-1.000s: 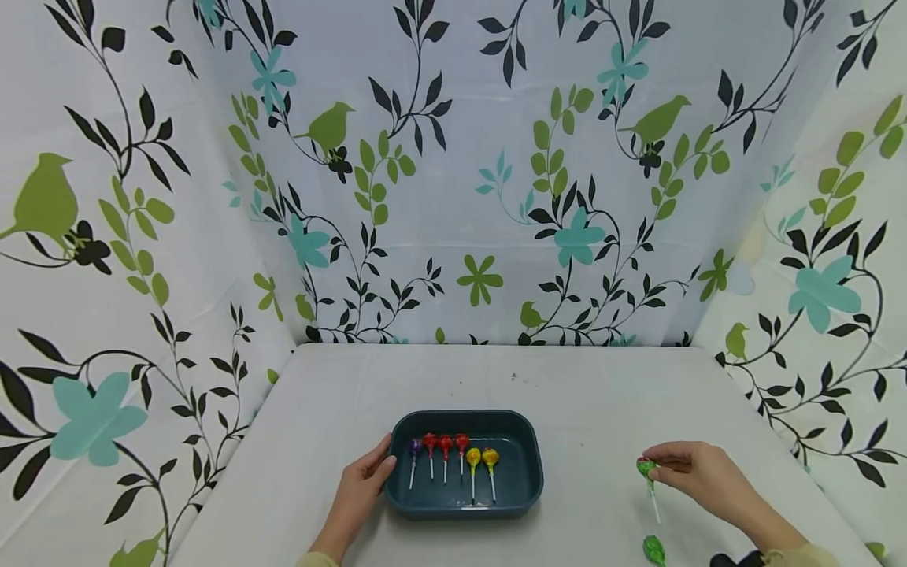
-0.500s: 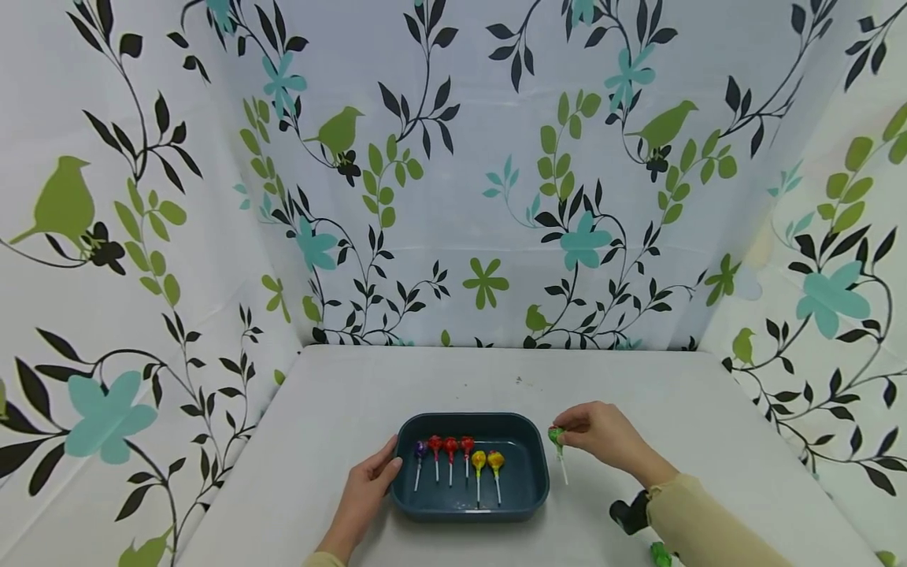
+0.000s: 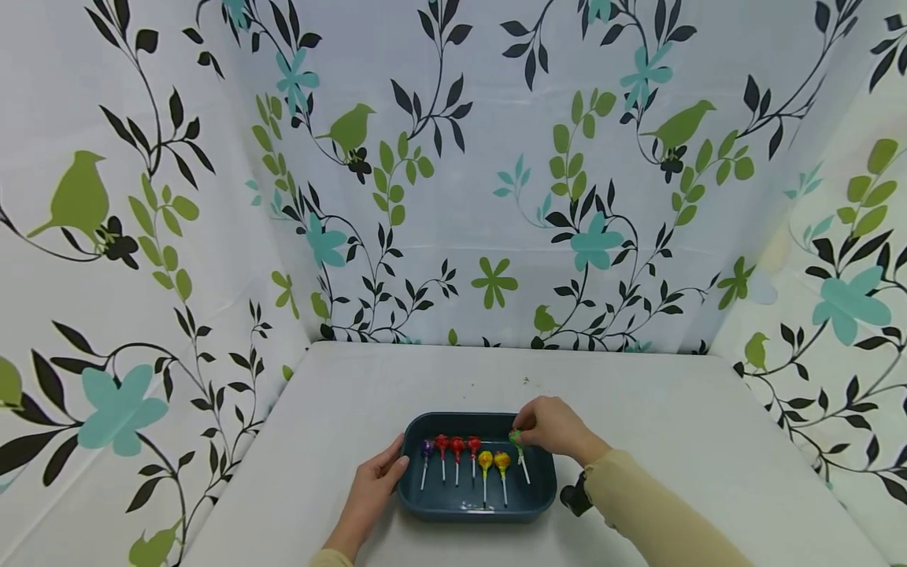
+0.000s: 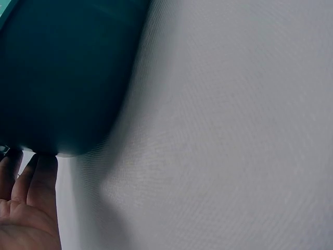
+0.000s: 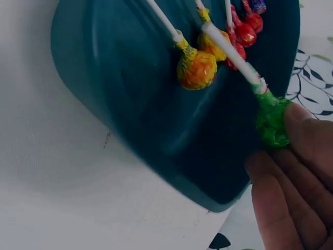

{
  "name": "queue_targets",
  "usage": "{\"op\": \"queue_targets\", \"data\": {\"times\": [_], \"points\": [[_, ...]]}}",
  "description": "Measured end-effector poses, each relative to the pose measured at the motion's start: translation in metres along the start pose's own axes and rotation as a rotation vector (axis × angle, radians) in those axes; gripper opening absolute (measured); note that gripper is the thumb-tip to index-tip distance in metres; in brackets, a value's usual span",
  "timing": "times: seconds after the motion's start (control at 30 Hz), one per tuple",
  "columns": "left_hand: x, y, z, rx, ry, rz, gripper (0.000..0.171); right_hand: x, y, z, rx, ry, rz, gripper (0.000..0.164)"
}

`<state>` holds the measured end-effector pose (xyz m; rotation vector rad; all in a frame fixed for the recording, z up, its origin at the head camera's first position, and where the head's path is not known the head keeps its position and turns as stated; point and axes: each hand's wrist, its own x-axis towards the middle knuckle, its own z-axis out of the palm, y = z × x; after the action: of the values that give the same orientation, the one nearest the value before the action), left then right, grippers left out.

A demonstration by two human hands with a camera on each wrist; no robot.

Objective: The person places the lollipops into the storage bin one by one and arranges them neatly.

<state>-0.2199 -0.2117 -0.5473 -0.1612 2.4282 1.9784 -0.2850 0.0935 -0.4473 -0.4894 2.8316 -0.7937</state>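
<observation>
My right hand (image 3: 556,429) pinches a green lollipop (image 5: 271,122) by its wrapped head, over the right part of a dark blue-green tray (image 3: 478,512). Its white stick slants down toward the tray's front in the head view. Inside the tray lie a purple lollipop (image 3: 427,447), three red lollipops (image 3: 457,446) and two yellow lollipops (image 3: 502,461), sticks toward the front. My left hand (image 3: 374,482) rests against the tray's left end. Its straight fingers (image 4: 42,179) touch the outer wall in the left wrist view.
The tray stands on a white tabletop (image 3: 354,394). A patterned cloth (image 3: 489,197) with birds and leaves rises behind the table and at both sides. A black device (image 3: 576,496) sits at my right wrist, beside the tray.
My right hand has carried the green lollipop leftward from the table's right side to over the tray. Another green lollipop at the lower right has left the view. My left hand stays at the tray.
</observation>
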Motion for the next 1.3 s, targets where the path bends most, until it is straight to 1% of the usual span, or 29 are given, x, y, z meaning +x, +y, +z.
{"op": "queue_targets", "data": {"times": [0.23, 0.5, 0.67, 0.77, 0.87, 1.0, 1.13, 1.3], "points": [[0.001, 0.0, 0.001, -0.001, -0.007, -0.009, 0.048, 0.009, -0.008, 0.011, -0.105, -0.061, 0.052, 0.01], [0.0, 0.001, 0.0, 0.005, -0.005, -0.028, 0.049, 0.014, -0.016, 0.019, -0.279, -0.097, 0.08, 0.014], [0.0, 0.001, -0.001, -0.001, -0.006, -0.021, 0.049, 0.021, -0.016, 0.026, -0.329, -0.119, 0.123, 0.017], [0.0, -0.001, 0.0, -0.01, -0.01, -0.015, 0.049, 0.028, -0.013, 0.031, -0.33, -0.129, 0.168, 0.022], [0.0, -0.001, 0.001, -0.017, -0.013, -0.01, 0.049, 0.03, -0.01, 0.035, -0.3, -0.124, 0.209, 0.026], [-0.001, -0.001, 0.001, -0.018, -0.015, -0.009, 0.049, 0.027, -0.009, 0.037, -0.23, -0.12, 0.251, 0.021], [-0.002, 0.001, 0.0, -0.011, -0.016, -0.007, 0.05, 0.025, -0.007, 0.038, -0.177, -0.125, 0.254, 0.019], [-0.002, 0.001, -0.001, -0.016, -0.015, 0.004, 0.05, 0.025, -0.005, 0.038, -0.156, -0.139, 0.228, 0.016]]}}
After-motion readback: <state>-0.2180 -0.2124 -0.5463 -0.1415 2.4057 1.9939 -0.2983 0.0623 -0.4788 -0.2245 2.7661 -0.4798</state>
